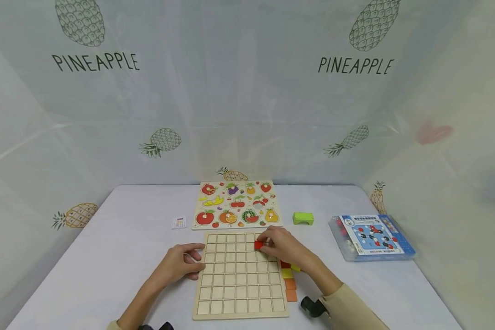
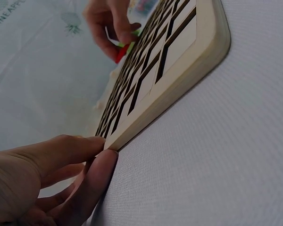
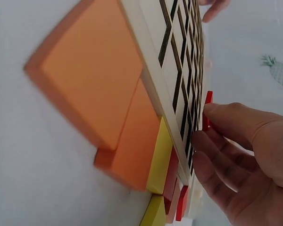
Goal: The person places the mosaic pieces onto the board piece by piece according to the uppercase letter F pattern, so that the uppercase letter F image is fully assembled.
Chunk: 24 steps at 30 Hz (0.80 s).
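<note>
A wooden grid board [image 1: 229, 278] with square cells lies flat on the table. My right hand [image 1: 283, 244] pinches a red square tile [image 1: 257, 245] over cells near the board's far right corner. The right wrist view shows the red tile [image 3: 209, 97] on edge between thumb and fingers. Against the board's left edge rests my left hand [image 1: 176, 263], its thumb and forefinger touching the rim apart from each other. Along the right edge lie orange tiles [image 1: 290, 289], a yellow tile [image 1: 287, 273] and a dark red tile [image 1: 285, 265], partly hidden by the right arm.
A fruit puzzle board [image 1: 236, 205] lies behind the grid. To its right stands a green arched block [image 1: 303, 218]; to its left is a small printed card [image 1: 178, 223]. A boxed molecule kit [image 1: 373, 238] sits at the table's right side.
</note>
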Tool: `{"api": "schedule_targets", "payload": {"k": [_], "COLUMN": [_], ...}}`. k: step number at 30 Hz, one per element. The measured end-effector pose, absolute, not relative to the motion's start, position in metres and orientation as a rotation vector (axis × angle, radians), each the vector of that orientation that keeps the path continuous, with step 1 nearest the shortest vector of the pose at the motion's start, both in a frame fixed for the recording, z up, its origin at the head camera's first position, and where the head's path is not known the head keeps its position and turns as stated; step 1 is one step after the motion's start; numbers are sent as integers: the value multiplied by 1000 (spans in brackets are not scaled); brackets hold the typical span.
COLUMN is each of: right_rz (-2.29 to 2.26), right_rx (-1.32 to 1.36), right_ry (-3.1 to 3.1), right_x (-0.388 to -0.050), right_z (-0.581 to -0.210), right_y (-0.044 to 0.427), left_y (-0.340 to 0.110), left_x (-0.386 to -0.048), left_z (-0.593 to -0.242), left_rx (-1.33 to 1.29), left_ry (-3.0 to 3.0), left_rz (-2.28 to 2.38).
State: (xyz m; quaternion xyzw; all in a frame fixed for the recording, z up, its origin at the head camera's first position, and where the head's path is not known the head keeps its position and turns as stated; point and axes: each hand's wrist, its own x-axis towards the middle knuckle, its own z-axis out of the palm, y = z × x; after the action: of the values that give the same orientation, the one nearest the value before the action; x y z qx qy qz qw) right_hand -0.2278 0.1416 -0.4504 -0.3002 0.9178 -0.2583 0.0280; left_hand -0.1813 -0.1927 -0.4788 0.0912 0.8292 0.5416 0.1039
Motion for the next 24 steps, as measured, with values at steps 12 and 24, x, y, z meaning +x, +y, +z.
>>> {"api": "schedule_targets", "payload": {"k": [12,24], "right_rz": [-734,-692], "right_rx": [-970,-965], "right_ry": [2807,2825], "right_x": [-234,-232], "right_z": [-451,-450], "right_y": [124,119], "left_y": [-193,-193], "left_x": [-184,-184], "left_z": [-480,-482], "left_rx": [253,241], "left_ry": [2455,2454], "left_rz": [1582,1574]}}
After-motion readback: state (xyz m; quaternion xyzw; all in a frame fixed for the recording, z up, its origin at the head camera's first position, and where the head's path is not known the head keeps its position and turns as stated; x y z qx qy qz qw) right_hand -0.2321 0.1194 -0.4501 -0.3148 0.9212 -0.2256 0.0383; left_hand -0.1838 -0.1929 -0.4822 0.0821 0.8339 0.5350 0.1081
